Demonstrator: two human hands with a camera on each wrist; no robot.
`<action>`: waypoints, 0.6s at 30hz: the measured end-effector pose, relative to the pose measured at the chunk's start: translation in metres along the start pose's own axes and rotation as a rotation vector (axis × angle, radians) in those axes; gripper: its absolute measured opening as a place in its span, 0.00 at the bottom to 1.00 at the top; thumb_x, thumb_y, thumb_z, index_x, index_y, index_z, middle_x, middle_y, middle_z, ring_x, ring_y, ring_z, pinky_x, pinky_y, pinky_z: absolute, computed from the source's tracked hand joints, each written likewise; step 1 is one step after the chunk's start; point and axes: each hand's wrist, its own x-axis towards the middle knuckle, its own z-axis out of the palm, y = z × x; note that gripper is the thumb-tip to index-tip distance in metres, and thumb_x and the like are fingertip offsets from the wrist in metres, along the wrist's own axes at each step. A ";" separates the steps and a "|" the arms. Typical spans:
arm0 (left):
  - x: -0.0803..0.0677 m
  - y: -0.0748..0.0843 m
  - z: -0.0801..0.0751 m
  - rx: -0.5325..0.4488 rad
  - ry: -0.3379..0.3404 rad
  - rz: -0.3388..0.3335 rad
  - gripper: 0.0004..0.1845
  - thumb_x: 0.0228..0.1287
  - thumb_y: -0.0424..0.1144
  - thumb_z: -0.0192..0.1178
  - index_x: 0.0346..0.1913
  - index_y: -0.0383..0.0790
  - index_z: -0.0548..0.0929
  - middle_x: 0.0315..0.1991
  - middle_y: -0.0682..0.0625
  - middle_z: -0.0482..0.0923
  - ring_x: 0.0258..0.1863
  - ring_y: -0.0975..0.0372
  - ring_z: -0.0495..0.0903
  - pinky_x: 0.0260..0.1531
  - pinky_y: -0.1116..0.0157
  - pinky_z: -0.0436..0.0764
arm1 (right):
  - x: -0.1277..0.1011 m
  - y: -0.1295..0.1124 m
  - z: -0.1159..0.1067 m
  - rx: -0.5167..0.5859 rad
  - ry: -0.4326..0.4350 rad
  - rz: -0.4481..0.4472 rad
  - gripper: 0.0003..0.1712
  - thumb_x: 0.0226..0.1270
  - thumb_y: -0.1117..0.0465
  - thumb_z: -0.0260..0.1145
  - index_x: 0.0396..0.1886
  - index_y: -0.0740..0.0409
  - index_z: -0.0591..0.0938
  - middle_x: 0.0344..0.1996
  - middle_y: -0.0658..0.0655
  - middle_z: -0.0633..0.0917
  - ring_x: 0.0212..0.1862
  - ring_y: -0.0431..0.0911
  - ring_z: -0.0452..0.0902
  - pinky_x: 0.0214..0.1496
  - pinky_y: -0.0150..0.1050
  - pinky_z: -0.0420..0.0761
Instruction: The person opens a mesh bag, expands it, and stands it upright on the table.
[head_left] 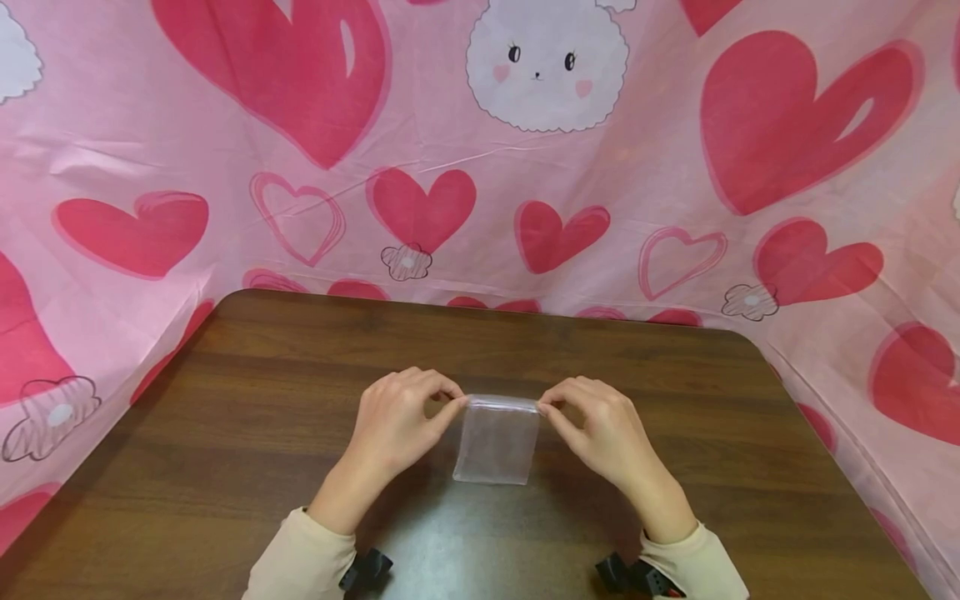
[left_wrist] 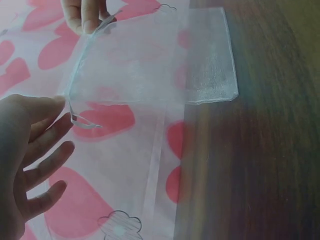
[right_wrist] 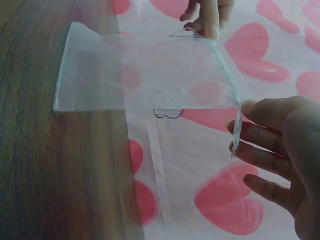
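Pinching the top corners of a small sheer white organza pouch (head_left: 497,440), the left hand (head_left: 397,425) grasps its left corner and the right hand (head_left: 600,429) its right corner. Held up, the pouch hangs over the middle of the dark brown wooden table (head_left: 225,433), near the pink heart-printed cloth backdrop (head_left: 675,167).

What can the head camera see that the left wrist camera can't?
Only the head view shows the white bunny face on the pink cloth, both cream sleeves, and the whole brown table. Only the left wrist view shows, close up, the thin ribbon end at the pouch's top edge. Both show the sheer pouch pinched at its top corners by the left hand and right hand.
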 end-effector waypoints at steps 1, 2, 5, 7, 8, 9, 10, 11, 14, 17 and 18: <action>0.000 0.000 0.000 0.007 0.004 0.010 0.06 0.52 0.46 0.76 0.29 0.56 0.87 0.24 0.63 0.80 0.25 0.69 0.77 0.25 0.65 0.75 | 0.000 0.000 0.000 0.002 -0.005 -0.003 0.06 0.57 0.64 0.74 0.31 0.50 0.85 0.29 0.42 0.84 0.32 0.40 0.79 0.37 0.36 0.75; 0.000 -0.001 0.001 0.014 0.010 0.021 0.06 0.52 0.46 0.76 0.29 0.56 0.87 0.24 0.63 0.81 0.25 0.68 0.77 0.25 0.65 0.75 | 0.000 0.000 0.000 0.003 -0.011 -0.007 0.05 0.57 0.64 0.74 0.31 0.50 0.85 0.28 0.42 0.84 0.33 0.39 0.79 0.38 0.36 0.76; 0.000 -0.002 0.001 0.037 0.028 0.049 0.06 0.52 0.45 0.76 0.28 0.55 0.87 0.23 0.62 0.80 0.25 0.68 0.76 0.25 0.65 0.75 | 0.000 0.000 0.001 0.003 -0.020 -0.027 0.05 0.58 0.64 0.73 0.31 0.50 0.85 0.28 0.42 0.84 0.33 0.38 0.79 0.38 0.36 0.76; 0.001 -0.003 0.002 0.047 0.040 0.070 0.06 0.52 0.45 0.76 0.28 0.55 0.87 0.23 0.62 0.80 0.24 0.68 0.76 0.25 0.65 0.75 | 0.000 0.000 0.001 -0.003 -0.021 -0.042 0.04 0.58 0.63 0.73 0.30 0.50 0.85 0.27 0.42 0.84 0.33 0.37 0.79 0.38 0.36 0.76; 0.001 -0.003 0.002 0.052 0.046 0.080 0.06 0.52 0.45 0.76 0.28 0.54 0.87 0.23 0.62 0.81 0.24 0.68 0.76 0.25 0.66 0.75 | 0.000 0.001 0.001 -0.005 -0.018 -0.052 0.04 0.58 0.64 0.72 0.30 0.50 0.85 0.27 0.42 0.84 0.33 0.38 0.79 0.38 0.36 0.76; 0.001 -0.004 0.002 0.057 0.051 0.090 0.06 0.52 0.45 0.76 0.28 0.54 0.87 0.23 0.62 0.81 0.24 0.69 0.76 0.25 0.66 0.75 | 0.001 0.001 0.001 -0.007 -0.014 -0.061 0.04 0.58 0.64 0.72 0.30 0.51 0.85 0.27 0.42 0.84 0.32 0.38 0.79 0.37 0.37 0.76; 0.001 -0.004 0.002 0.060 0.053 0.098 0.06 0.52 0.45 0.76 0.28 0.54 0.87 0.23 0.63 0.81 0.24 0.69 0.76 0.24 0.66 0.75 | 0.001 0.002 0.002 -0.010 -0.014 -0.065 0.04 0.59 0.64 0.72 0.30 0.51 0.85 0.27 0.43 0.84 0.32 0.38 0.79 0.37 0.37 0.76; 0.002 -0.005 0.002 0.061 0.055 0.105 0.06 0.52 0.45 0.76 0.28 0.54 0.87 0.23 0.63 0.81 0.24 0.69 0.76 0.24 0.66 0.75 | 0.001 0.002 0.002 -0.016 -0.015 -0.066 0.03 0.59 0.63 0.72 0.30 0.51 0.85 0.27 0.42 0.84 0.32 0.37 0.79 0.37 0.37 0.76; 0.002 -0.005 0.002 0.058 0.054 0.111 0.06 0.51 0.44 0.77 0.28 0.54 0.87 0.23 0.63 0.82 0.23 0.69 0.76 0.24 0.67 0.74 | 0.001 0.003 0.002 -0.018 -0.012 -0.075 0.03 0.60 0.63 0.72 0.31 0.51 0.85 0.27 0.43 0.84 0.32 0.38 0.79 0.37 0.37 0.76; 0.002 -0.005 0.002 0.044 0.051 0.097 0.07 0.50 0.44 0.77 0.28 0.54 0.87 0.23 0.63 0.81 0.23 0.69 0.76 0.23 0.67 0.74 | 0.001 0.003 0.002 -0.017 -0.016 -0.071 0.03 0.61 0.62 0.71 0.31 0.51 0.85 0.27 0.42 0.84 0.33 0.38 0.79 0.37 0.37 0.76; 0.002 -0.005 0.002 0.038 0.049 0.087 0.07 0.50 0.44 0.77 0.28 0.54 0.87 0.22 0.63 0.81 0.23 0.69 0.76 0.23 0.67 0.74 | 0.001 0.003 0.002 -0.012 -0.017 -0.068 0.02 0.62 0.62 0.71 0.31 0.51 0.85 0.27 0.42 0.84 0.33 0.38 0.79 0.37 0.36 0.76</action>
